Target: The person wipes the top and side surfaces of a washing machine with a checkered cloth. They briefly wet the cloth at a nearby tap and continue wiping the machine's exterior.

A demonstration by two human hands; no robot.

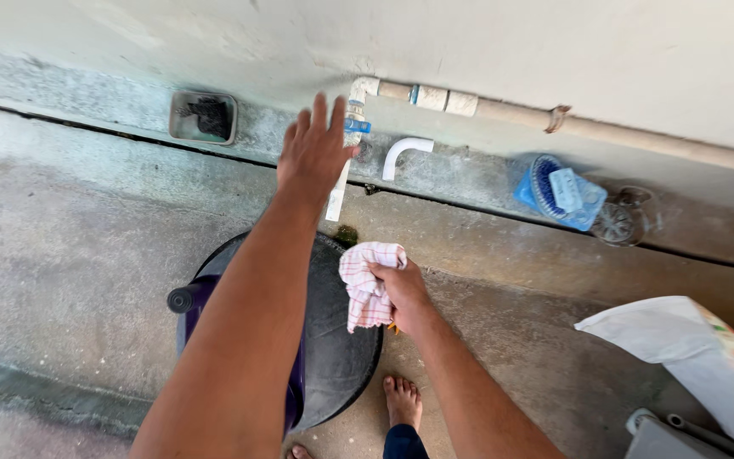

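Observation:
My left hand (314, 151) is stretched forward, fingers spread, right by the blue tap handle (356, 126) on a white wall pipe (435, 99); it holds nothing. My right hand (401, 291) is shut on a crumpled red-and-white checked cloth (367, 286), held over the rim of a black round basin (337, 340) on the concrete floor. A white spout pipe (337, 191) drops from the tap toward the basin.
A grey square drain box (203, 117) sits at the wall foot on the left. A blue scrubbing brush (554, 191) and a clear glass (626, 217) lie at the right. A white plastic bag (698, 357) is at lower right. My bare foot (403, 399) stands beside the basin.

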